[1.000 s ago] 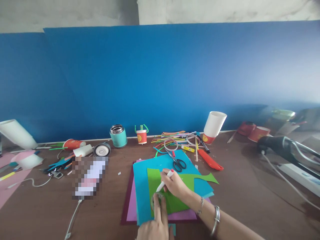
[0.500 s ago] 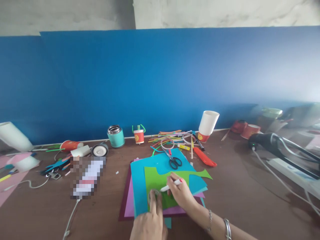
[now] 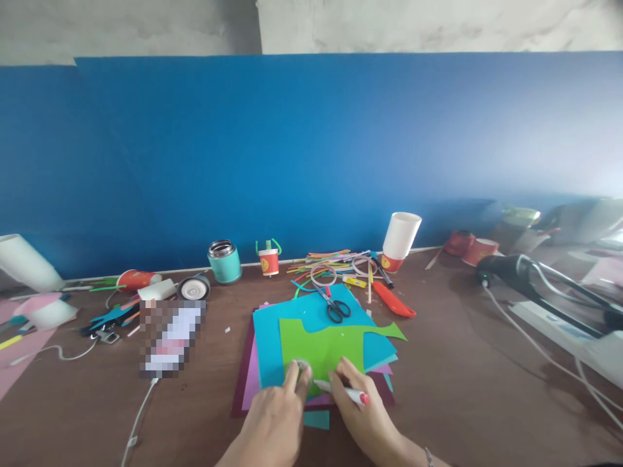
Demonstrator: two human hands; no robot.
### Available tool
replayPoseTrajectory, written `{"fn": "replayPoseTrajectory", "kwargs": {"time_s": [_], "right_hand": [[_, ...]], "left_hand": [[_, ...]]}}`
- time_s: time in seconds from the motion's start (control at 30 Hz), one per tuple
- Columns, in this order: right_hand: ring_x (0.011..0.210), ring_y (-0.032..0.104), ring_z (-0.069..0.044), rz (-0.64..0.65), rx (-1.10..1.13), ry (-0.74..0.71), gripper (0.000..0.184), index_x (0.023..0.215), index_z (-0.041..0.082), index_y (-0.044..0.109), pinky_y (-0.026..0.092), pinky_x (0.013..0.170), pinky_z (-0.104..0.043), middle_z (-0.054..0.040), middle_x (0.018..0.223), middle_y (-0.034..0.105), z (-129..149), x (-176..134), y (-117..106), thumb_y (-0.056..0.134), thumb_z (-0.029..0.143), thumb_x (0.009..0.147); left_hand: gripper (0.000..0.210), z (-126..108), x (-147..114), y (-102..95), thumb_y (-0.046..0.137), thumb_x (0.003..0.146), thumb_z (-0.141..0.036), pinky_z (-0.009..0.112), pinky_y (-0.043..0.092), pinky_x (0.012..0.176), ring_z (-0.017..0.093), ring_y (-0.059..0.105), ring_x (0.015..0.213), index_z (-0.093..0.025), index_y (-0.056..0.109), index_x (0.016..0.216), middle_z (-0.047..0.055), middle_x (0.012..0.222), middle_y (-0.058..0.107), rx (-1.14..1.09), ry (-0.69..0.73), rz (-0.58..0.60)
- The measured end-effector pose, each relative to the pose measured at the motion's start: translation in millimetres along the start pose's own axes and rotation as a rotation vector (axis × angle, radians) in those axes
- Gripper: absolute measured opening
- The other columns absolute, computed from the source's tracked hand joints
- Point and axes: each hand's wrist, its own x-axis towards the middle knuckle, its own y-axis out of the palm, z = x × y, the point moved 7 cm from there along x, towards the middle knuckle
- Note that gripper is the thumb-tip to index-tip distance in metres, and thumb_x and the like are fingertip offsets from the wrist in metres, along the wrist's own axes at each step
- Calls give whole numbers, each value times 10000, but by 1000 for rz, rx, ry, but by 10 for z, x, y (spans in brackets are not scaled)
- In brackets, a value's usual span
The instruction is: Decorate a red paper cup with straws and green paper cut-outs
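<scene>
So your left hand (image 3: pixel 275 412) is low in the frame, just left of bottom centre, with index and middle fingers stretched out and their tips on a small round see-through-ish thing (image 3: pixel 302 365). Your thumb's hidden on that side, so I can't tell if you're gripping or just pressing. Your right hand (image 3: pixel 367 408) is beside it, lower centre-right, thumb and index pinching the white marker (image 3: pixel 354 394). Red end's toward your palm, tip pointing left near the round thing, over the lower part of the green sheet (image 3: pixel 321 347). Can't tell if it's touching. A teal scrap (image 3: pixel 316 419) pokes out between your hands at the bottom.

Green sits on the blue sheet (image 3: pixel 267 344), with purple paper (image 3: pixel 250 383) and maroon paper (image 3: pixel 241 399) showing underneath. Above the green one you've got the black-handled scissors (image 3: pixel 335 311) lying on the blue. Further back, around middle right, there's a red tool (image 3: pixel 392 299), then a messy straw pile (image 3: pixel 331 261), a teal jar (image 3: pixel 225 264) left of centre, and tall white cups (image 3: pixel 403 235) tilted against the blue panel (image 3: pixel 311 155).
</scene>
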Motion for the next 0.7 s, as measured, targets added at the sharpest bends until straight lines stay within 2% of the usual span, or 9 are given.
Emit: {"fn": "replayPoseTrajectory", "kwargs": {"time_s": [0.13,0.27,0.33,0.4,0.5,0.7], "right_hand": [[554,343,-121,11,-74,-49,301,617,230,249,306,524,-245,48,579,365,17,-85,26,403,291,869],[543,394,-122,-1,-149,-120,297,606,227,273,324,518,-241,35,572,414,156,-137,-14,411,246,868],[534,421,-121,19,-197,-247,261,611,221,327,335,515,-238,27,572,451,314,-172,-7,420,199,854],[541,453,-126,67,-246,-446,202,637,213,390,347,513,-236,13,576,494,520,-232,47,423,132,819],[578,493,-142,92,-324,-692,154,701,202,459,372,525,-237,-8,604,556,758,-317,150,433,60,754],[575,500,-164,-20,-518,-865,116,685,192,476,378,507,-259,-30,624,580,818,-327,340,475,95,749]], "left_hand": [[788,25,7,-36,391,629,80,261,533,610,184,689,716,-235,348,1350,106,1363,452,56,39,-13],[727,58,50,-122,363,664,118,214,514,555,144,674,641,-243,394,1294,57,1177,576,109,107,-79],[606,79,96,-145,424,707,83,214,508,524,155,671,624,-230,446,1226,48,1073,599,132,167,-76],[489,76,134,-154,515,742,13,216,502,501,165,669,613,-203,468,1179,62,1018,594,148,272,-43],[408,93,156,-251,522,801,-38,222,502,500,163,664,606,-205,458,1168,47,969,593,169,355,-72],[318,66,107,-367,481,841,-61,228,477,467,166,656,601,-196,477,1128,35,977,597,224,412,-58]]}}
